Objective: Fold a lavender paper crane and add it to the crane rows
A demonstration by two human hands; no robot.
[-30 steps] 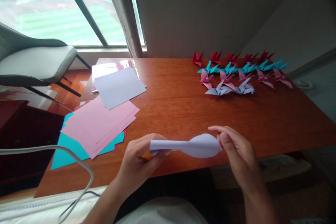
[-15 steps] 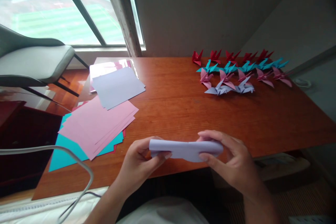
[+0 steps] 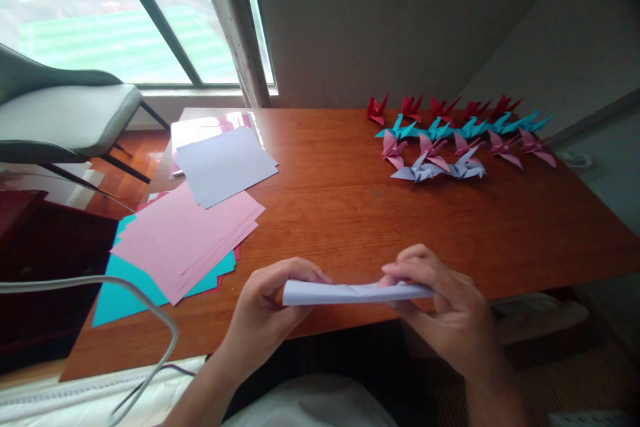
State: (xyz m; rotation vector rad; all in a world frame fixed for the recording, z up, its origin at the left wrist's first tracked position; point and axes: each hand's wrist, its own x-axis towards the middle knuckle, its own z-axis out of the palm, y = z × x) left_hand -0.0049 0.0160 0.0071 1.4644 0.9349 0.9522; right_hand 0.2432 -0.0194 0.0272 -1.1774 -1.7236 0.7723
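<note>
A folded sheet of pale lavender paper (image 3: 345, 293) is held level above the table's front edge, seen nearly edge-on. My left hand (image 3: 273, 303) pinches its left end, thumb below and fingers behind. At the other end, my right hand (image 3: 443, 300) grips the paper with the thumb underneath and the fingers over the top. The paper's underside is hidden. Beyond the hands, at the back right, stand rows of folded paper cranes: red cranes (image 3: 442, 110), turquoise cranes (image 3: 473, 127), pink cranes (image 3: 433, 149) and two lavender cranes (image 3: 423, 170).
Left on the wooden table (image 3: 320, 213) lie lavender sheets (image 3: 227, 163), pink sheets (image 3: 185, 233) and turquoise sheets (image 3: 123, 297), overlapping. A grey cable (image 3: 165, 320) curves at the lower left. A chair (image 3: 70, 110) stands by the window.
The paper has tilted from showing its broad face to a narrow, nearly edge-on band. My right hand's fingers have moved up and over it; my left thumb has slipped beneath.
</note>
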